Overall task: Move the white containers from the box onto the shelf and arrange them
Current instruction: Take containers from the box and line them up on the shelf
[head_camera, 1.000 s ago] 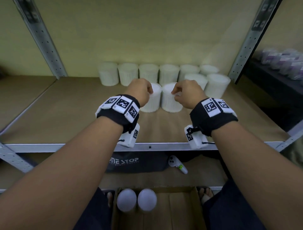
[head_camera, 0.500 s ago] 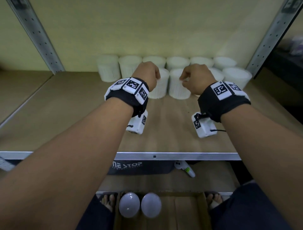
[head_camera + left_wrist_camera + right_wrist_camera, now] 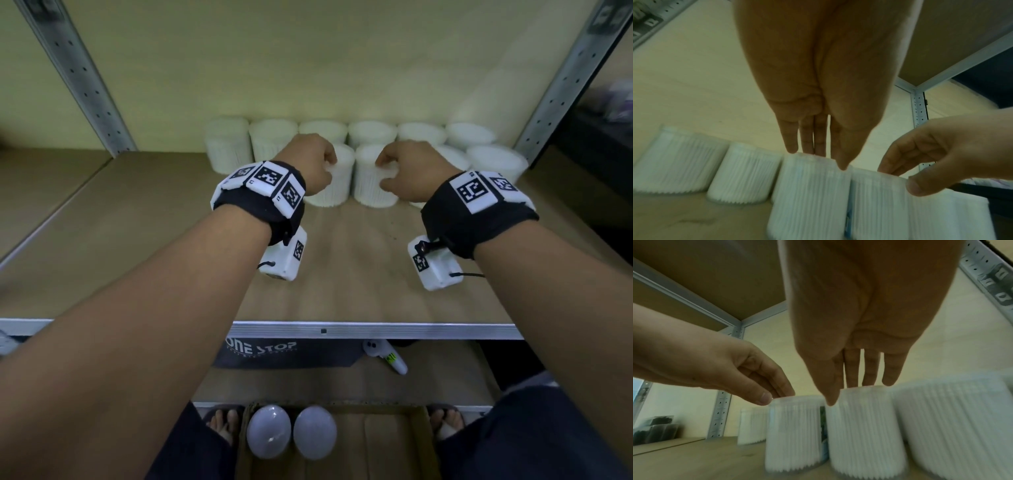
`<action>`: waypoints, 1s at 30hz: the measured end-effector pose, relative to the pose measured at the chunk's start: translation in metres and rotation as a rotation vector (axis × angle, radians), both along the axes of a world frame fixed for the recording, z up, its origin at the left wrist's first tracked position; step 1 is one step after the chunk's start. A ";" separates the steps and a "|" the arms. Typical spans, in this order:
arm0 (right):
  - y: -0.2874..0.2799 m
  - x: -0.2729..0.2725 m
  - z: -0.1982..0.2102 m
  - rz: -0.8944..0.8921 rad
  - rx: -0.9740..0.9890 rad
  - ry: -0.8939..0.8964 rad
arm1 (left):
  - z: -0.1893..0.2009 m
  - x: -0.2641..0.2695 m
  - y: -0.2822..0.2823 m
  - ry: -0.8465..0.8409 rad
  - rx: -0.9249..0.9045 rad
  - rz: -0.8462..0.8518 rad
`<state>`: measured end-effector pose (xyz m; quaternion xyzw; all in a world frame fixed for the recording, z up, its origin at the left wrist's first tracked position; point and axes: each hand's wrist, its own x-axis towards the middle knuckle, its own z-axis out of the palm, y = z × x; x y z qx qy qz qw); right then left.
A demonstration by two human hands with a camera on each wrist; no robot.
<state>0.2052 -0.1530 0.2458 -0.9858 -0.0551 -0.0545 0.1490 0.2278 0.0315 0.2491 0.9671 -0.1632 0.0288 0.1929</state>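
Two white ribbed containers stand side by side on the wooden shelf [image 3: 359, 274], in a front row before several more white containers [image 3: 373, 133] along the wall. My left hand [image 3: 327, 168] pinches the lid rim of the left container [image 3: 334, 190], thumb in front and fingers behind [image 3: 824, 160]. My right hand [image 3: 385, 171] holds the top of the right container [image 3: 371, 192] in the same way [image 3: 851, 392]. Both containers [image 3: 865, 426] are upright and nearly touch. Two more white containers [image 3: 269, 431] lie in the cardboard box [image 3: 387, 448] on the floor.
Further white containers [image 3: 496, 164] stand to the right in the front row, near the metal upright [image 3: 548, 102]. A second upright [image 3: 85, 89] rises at the left. On the lower shelf lie a dark bag [image 3: 281, 353] and a white controller [image 3: 387, 356]. Sandalled feet flank the box.
Both hands have slid their containers back along the shelf, from well in front of the wall row to close against it. The grip on the lids looks the same.
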 end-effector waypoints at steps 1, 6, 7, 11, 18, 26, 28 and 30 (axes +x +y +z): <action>0.000 -0.006 0.001 0.009 -0.011 0.014 | 0.001 -0.005 0.001 0.001 0.006 -0.015; 0.004 -0.042 0.000 0.028 0.030 -0.015 | 0.001 -0.042 0.006 -0.007 -0.033 -0.033; 0.006 -0.052 -0.001 0.034 0.031 -0.009 | 0.001 -0.051 0.008 -0.011 -0.028 -0.033; 0.014 -0.094 -0.005 0.052 0.044 0.050 | -0.001 -0.094 0.018 0.011 -0.020 -0.029; 0.030 -0.161 -0.013 0.077 0.049 0.081 | -0.018 -0.169 0.038 0.082 -0.030 -0.003; 0.056 -0.210 -0.030 0.107 0.085 0.117 | -0.038 -0.225 0.058 0.139 -0.006 0.032; 0.061 -0.218 -0.041 0.103 0.089 0.147 | -0.051 -0.236 0.064 0.177 -0.012 0.035; 0.066 -0.224 -0.056 0.110 0.100 0.187 | -0.067 -0.245 0.070 0.215 -0.012 0.043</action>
